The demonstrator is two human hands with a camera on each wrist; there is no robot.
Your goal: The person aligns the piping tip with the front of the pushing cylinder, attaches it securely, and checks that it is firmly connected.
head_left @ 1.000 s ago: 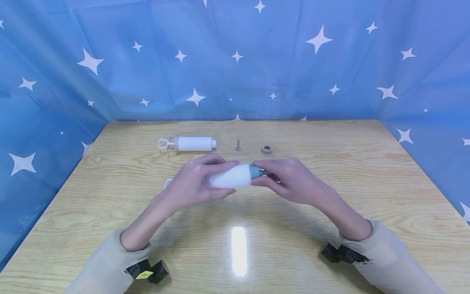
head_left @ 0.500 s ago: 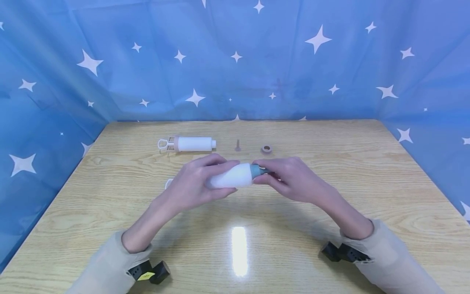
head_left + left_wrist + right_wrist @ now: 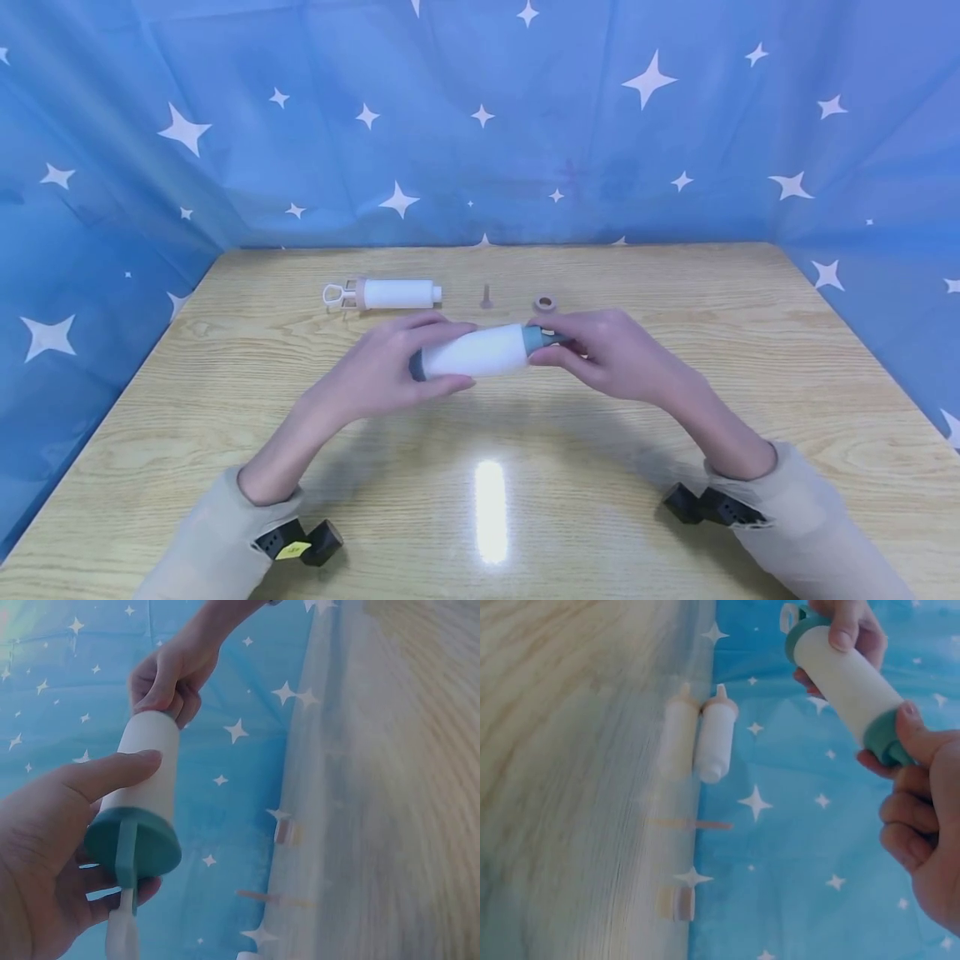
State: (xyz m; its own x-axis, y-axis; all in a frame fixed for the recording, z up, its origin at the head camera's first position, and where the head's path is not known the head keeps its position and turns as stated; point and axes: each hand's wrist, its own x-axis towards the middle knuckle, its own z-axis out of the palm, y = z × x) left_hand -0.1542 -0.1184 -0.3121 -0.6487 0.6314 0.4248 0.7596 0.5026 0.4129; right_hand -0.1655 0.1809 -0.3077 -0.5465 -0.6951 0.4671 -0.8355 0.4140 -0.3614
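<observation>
While left hand (image 3: 381, 367) curls round white tube (image 3: 483, 351) above middle of table (image 3: 615, 517) in head view, right hand (image 3: 615, 354) pinches teal cap (image 3: 533, 339) at tube's end; second tube (image 3: 397, 293), pin (image 3: 486, 301) and ring (image 3: 545, 311) lie near far edge. Left wrist view: left thumb on tube, fingers curled opposite, teal disc (image 3: 150, 844) at near end. Right wrist view: right thumb and fingers closed on cap, tube tilted.

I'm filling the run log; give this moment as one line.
left hand: grips white cylinder | right hand: pinches its teal end | table, beyond hands: white tube, small pin, small ring
</observation>
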